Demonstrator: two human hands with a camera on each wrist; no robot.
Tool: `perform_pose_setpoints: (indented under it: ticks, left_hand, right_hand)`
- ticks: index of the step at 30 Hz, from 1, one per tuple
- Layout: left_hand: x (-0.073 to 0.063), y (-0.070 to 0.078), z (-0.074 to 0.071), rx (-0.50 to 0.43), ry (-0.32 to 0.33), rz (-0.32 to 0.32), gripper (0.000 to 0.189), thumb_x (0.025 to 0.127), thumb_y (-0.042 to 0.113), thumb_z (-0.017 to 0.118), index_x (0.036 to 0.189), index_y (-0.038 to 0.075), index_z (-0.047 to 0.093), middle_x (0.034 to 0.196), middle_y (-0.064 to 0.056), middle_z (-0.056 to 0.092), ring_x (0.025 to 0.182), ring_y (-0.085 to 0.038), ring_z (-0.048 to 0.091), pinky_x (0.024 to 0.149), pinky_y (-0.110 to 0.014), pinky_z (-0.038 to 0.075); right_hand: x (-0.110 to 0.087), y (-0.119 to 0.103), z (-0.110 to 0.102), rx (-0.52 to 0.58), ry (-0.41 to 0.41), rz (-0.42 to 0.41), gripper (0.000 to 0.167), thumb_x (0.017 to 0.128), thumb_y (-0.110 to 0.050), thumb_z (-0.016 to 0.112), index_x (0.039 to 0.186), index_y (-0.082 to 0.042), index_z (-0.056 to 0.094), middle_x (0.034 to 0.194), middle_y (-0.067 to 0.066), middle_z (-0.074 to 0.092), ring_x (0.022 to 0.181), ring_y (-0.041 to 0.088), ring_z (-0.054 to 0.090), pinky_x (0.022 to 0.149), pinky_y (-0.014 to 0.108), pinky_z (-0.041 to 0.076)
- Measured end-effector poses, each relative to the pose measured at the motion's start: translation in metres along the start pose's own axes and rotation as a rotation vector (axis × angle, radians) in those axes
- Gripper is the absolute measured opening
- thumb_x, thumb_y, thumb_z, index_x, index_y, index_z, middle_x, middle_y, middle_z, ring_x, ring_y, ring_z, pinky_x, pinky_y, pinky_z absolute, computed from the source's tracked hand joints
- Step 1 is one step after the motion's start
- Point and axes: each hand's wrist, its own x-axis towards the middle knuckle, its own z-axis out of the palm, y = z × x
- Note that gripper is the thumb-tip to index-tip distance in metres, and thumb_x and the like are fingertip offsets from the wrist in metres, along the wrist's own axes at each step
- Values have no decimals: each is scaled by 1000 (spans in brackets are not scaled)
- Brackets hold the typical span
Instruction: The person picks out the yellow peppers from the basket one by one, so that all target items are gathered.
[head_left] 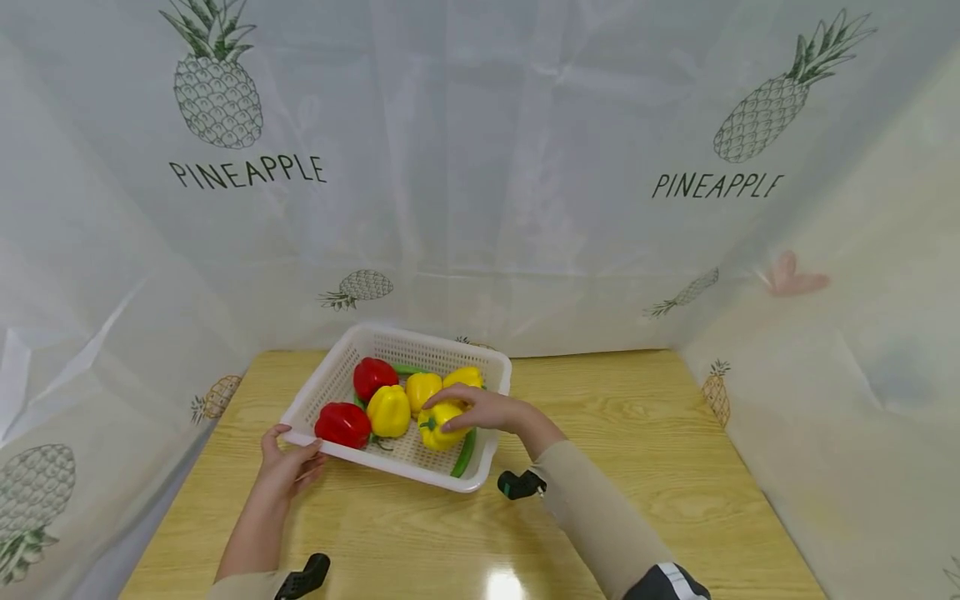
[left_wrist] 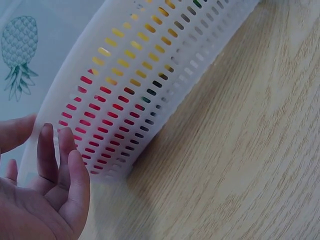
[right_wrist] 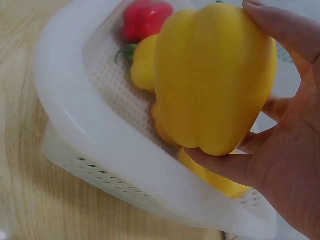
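A white perforated plastic basket (head_left: 408,472) stands at an angle on the table, holding bell peppers. My right hand (head_left: 491,410) grips a yellow bell pepper (right_wrist: 215,80) between thumb and fingers, over the basket's right part; its green stem end shows in the head view. At the near left corner, my left hand (head_left: 283,468) holds the basket's rim, thumb on top and fingers bent against the outer wall (left_wrist: 115,115). Two red bell peppers (head_left: 343,425) lie in the left part. Three more yellow bell peppers (head_left: 388,411) sit in the middle and far right, partly behind my right hand.
Long green vegetables (head_left: 465,454) lie on the basket floor, partly covered by peppers. Under everything is a wood-grain table (head_left: 615,467). A pale curtain (head_left: 487,167) printed with pineapples hangs behind the table and along both sides.
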Motion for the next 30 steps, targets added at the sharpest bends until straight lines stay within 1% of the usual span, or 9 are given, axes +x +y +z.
perform_pose_setpoints:
  ticks: [3,6,11,15,18,21,24,27,30]
  left_hand:
    - [0,0,1,10,4,-2,66,94,7,64,125,27,9,70,-4,65,61,-12,66,65,-28,57]
    - [0,0,1,17,0,-3,69,94,8,64,128,26,7,71,-4,65,62,-12,67,66,-29,57]
    - [0,2,2,10,-7,-9,73,95,8,64,132,25,3,71,-4,65,63,-11,67,66,-28,57]
    - [-1,2,0,3,-8,-12,73,95,7,62,132,24,2,71,-3,65,62,-11,66,64,-27,56]
    - [-1,2,0,3,-11,-14,72,95,7,62,132,24,2,70,-3,65,62,-11,66,63,-27,56]
    - [-1,2,-1,9,-16,-16,72,95,7,62,131,25,2,71,-3,65,63,-11,66,64,-27,57]
    - [0,2,-2,13,-28,-13,73,95,8,63,131,25,2,72,-3,65,65,-11,67,66,-28,57]
    - [0,2,-2,15,-30,-9,74,95,8,63,132,25,2,72,-3,66,65,-11,67,67,-29,57]
    - [0,1,-1,19,-24,-4,72,95,7,62,131,24,2,73,-3,66,64,-11,67,66,-28,57]
  right_hand:
    - [-8,-3,-3,4,30,0,34,92,-30,67,126,-28,62,138,-7,45,127,19,39,105,42,35]
    - [-17,-6,-6,32,73,13,33,94,-31,65,127,-28,59,139,-4,44,125,22,42,101,43,40]
    - [-30,-4,-10,77,107,12,38,96,-30,62,133,-24,53,142,1,42,120,26,48,93,42,47]
    - [-38,0,-13,94,123,2,46,95,-27,65,138,-24,49,143,4,42,117,28,51,86,41,50]
    - [-45,3,-17,114,148,-15,53,92,-21,70,140,-24,47,148,4,38,122,33,49,86,42,52]
    - [-53,5,-22,127,177,-38,63,87,-12,74,142,-22,44,151,5,31,128,39,43,91,45,50]
    - [-60,7,-26,114,212,-43,73,82,-6,78,143,-24,43,153,3,28,132,41,39,94,47,48]
    - [-66,9,-29,115,242,-41,80,79,-3,80,145,-27,41,154,2,27,134,42,36,94,47,48]
    - [-71,11,-31,129,264,-44,84,78,-1,80,146,-26,39,156,1,24,135,44,34,91,46,50]
